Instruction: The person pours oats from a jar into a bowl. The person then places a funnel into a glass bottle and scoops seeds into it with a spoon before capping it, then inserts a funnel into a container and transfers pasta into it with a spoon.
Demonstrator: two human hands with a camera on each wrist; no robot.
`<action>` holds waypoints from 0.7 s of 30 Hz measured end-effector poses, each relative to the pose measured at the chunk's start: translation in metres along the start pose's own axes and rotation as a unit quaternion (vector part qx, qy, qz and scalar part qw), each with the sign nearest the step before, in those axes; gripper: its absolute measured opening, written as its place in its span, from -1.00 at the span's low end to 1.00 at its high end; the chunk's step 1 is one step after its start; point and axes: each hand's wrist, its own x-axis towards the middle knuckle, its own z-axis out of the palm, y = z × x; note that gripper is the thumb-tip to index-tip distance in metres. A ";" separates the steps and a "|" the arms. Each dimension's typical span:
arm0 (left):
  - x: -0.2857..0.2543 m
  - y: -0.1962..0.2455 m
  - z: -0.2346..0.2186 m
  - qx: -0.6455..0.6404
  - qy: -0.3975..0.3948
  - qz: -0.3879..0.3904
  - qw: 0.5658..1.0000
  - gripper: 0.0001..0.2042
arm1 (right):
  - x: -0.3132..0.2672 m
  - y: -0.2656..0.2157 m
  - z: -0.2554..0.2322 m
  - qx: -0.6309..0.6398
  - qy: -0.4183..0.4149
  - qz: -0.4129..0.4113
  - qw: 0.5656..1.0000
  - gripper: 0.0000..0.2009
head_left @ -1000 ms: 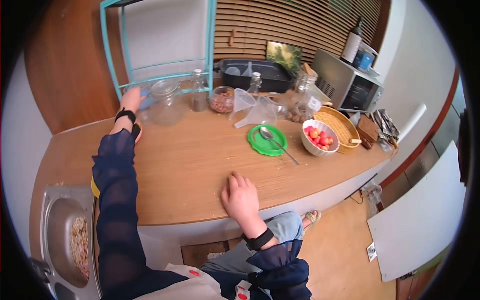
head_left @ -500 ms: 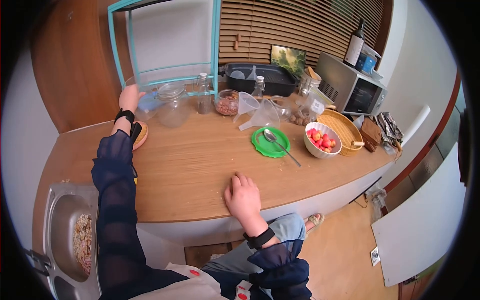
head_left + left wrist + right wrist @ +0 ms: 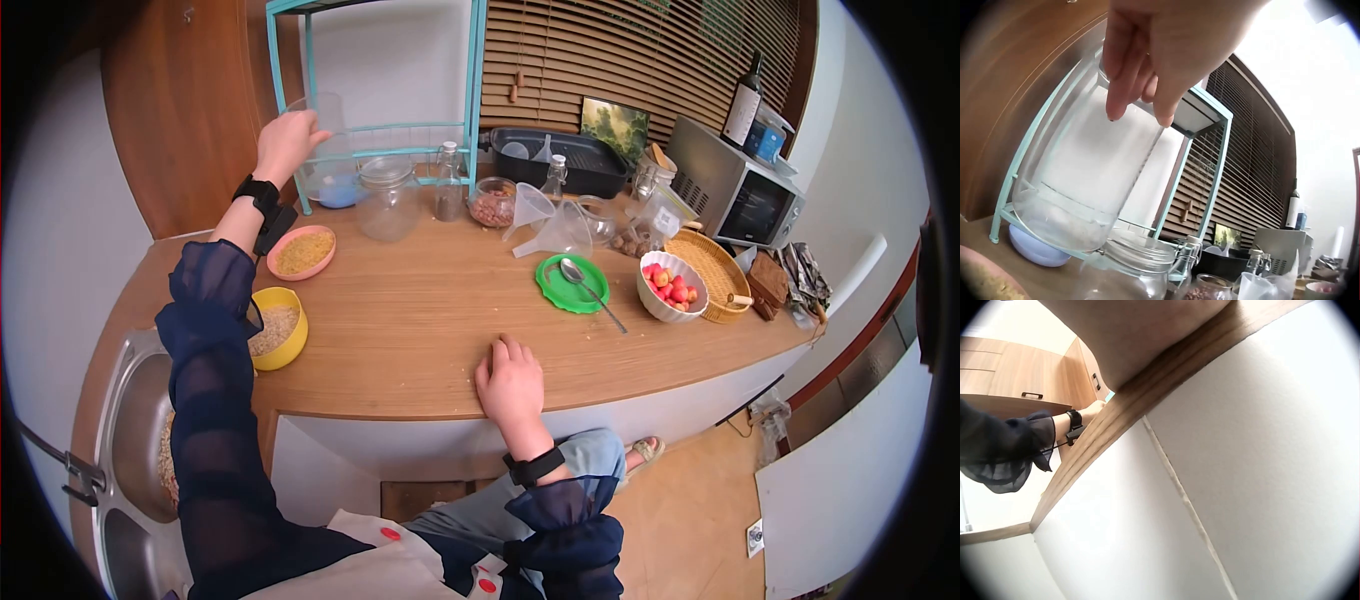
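The left hand [image 3: 290,142] is raised at the back left, before the teal rack [image 3: 477,90]. In the left wrist view, the left hand [image 3: 1160,56] pinches the rim of a tall clear container [image 3: 1079,181], which hangs tilted. Under it lies a blue bowl [image 3: 1036,249]; a clear glass jar [image 3: 1138,265] stands beside it. The right hand [image 3: 512,385] rests on the wooden counter near its front edge, holding nothing. In the right wrist view only the underside of the right hand or wrist [image 3: 1141,337] shows, its fingers hidden.
On the counter are a pink dish [image 3: 302,252], a yellow bowl [image 3: 281,330], a green lid [image 3: 560,290] with a spoon, a white bowl [image 3: 650,295] of red fruit, funnels and bottles. A sink [image 3: 135,430] lies at the left.
The left hand has risen, lifting the clear container above the blue bowl. The head view has shifted, bringing the pink dish and yellow bowl into fuller sight. The right hand stays on the counter.
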 end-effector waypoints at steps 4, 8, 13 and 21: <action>-0.014 0.035 -0.017 -0.074 -0.025 0.046 0.996 -0.71 | 0.000 0.001 0.000 0.000 0.007 -0.002 1.000 -0.79; -0.041 0.085 -0.030 -0.179 -0.087 0.056 0.978 -0.69 | -0.001 0.003 0.002 0.002 0.019 -0.004 1.000 -0.79; -0.073 0.131 -0.026 -0.227 -0.100 0.151 0.957 -0.70 | -0.001 0.003 0.002 0.008 0.019 -0.005 1.000 -0.79; -0.101 0.166 -0.022 -0.265 -0.175 0.197 0.928 -0.70 | -0.001 0.001 -0.002 0.013 0.007 0.009 1.000 -0.79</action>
